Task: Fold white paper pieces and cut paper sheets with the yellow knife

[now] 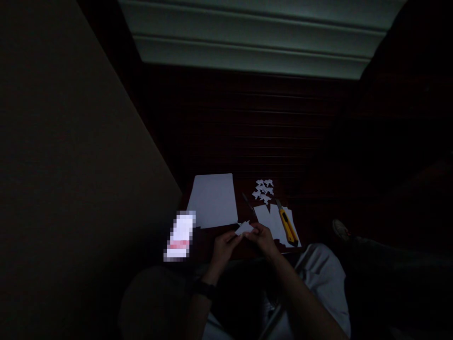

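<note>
A small white piece of paper (244, 228) with jagged, pointed edges is held between my two hands over the near edge of the dark table. My left hand (225, 244) pinches its left side. On its right side, the fingers of my right hand (262, 238) are closed round the paper's edge. Just right of my right hand lies a yellow utility knife (288, 227), resting on cut white paper sheets (264, 215). Beyond them sits a loose cluster of small jagged paper cut-outs (264, 190).
A larger white sheet (214, 200) lies on the table's left part. A thin dark pointed tool (248, 200) rests between it and the cut-outs. At the left edge is a bright, pixelated rectangle (180, 235). Slatted shutters stand behind; a shoe (340, 230) shows at right.
</note>
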A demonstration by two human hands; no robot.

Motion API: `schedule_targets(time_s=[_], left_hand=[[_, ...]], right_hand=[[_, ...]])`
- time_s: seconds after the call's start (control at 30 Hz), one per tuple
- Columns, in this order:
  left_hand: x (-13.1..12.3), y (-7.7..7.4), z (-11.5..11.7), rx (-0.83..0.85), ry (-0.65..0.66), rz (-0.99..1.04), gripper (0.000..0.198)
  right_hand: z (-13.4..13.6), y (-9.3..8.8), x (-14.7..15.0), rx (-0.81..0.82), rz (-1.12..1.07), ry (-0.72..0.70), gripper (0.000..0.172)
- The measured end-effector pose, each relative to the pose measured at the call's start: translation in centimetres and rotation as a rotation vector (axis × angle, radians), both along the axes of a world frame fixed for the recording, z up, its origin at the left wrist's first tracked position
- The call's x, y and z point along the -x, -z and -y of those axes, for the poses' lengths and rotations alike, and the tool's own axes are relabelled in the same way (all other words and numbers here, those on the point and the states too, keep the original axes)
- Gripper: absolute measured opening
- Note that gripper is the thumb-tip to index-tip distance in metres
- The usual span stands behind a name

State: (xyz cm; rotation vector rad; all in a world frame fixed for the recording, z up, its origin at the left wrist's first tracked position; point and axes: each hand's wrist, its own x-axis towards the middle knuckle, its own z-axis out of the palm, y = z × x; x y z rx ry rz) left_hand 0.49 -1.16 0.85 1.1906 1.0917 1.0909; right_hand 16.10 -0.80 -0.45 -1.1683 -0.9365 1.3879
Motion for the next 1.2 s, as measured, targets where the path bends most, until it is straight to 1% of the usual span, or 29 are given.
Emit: schedule_targets(time_s=[0.07, 0.2, 0.3, 0.43, 0.6, 0.7, 0.8, 0.9, 1.0, 1.2], left_hand=[[-0.1, 0.0, 0.0, 0.020, -0.012, 0.019, 0.028], [-0.1, 0.2, -0.1, 0.058, -0.043, -0.018, 0.026], [-0.2, 0.7, -0.2, 0.049, -0.049, -0.055, 0.025], [-0.4, 1.3, -0.1, 0.042, -0.082, -0.105, 0.023], [-0.6, 1.9, 0.0, -0.001, -0.100, -0.174, 0.019], [-0.6, 2.2, -0.1, -0.022, -0.117, -0.204, 0.017], [-0.6, 2.3, -0.1, -0.054, -0.105, -0.240, 0.017], [-0.5, 2.4, -0.1, -0.089, -0.086, -0.245, 0.016], [-0.6, 2.4, 0.0, -0.089, -0.073, -0.232, 0.015], [-0.7, 1.8, 0.1, -0.064, -0.090, -0.198, 0.015]], right_hand=[[0.0, 0.0, 0.0, -0.003, 0.003, -0.012, 0.036], [0.0, -0.5, -0.2, -0.002, 0.065, -0.055, 0.033], [0.0, -1.0, -0.3, -0.013, 0.106, -0.118, 0.033], [-0.1, -1.2, -0.4, -0.044, 0.150, -0.101, 0.035], [0.0, -1.1, -0.4, -0.048, 0.175, -0.154, 0.030], [0.0, -1.1, -0.4, -0.035, 0.195, -0.139, 0.027], [-0.1, -0.8, -0.3, -0.010, 0.194, -0.118, 0.025], [-0.2, -0.5, 0.0, 0.045, 0.144, -0.079, 0.021], [-0.2, -0.4, 0.3, 0.089, 0.085, -0.061, 0.018], [-0.3, -0.7, 0.2, 0.128, 0.037, -0.072, 0.017]])
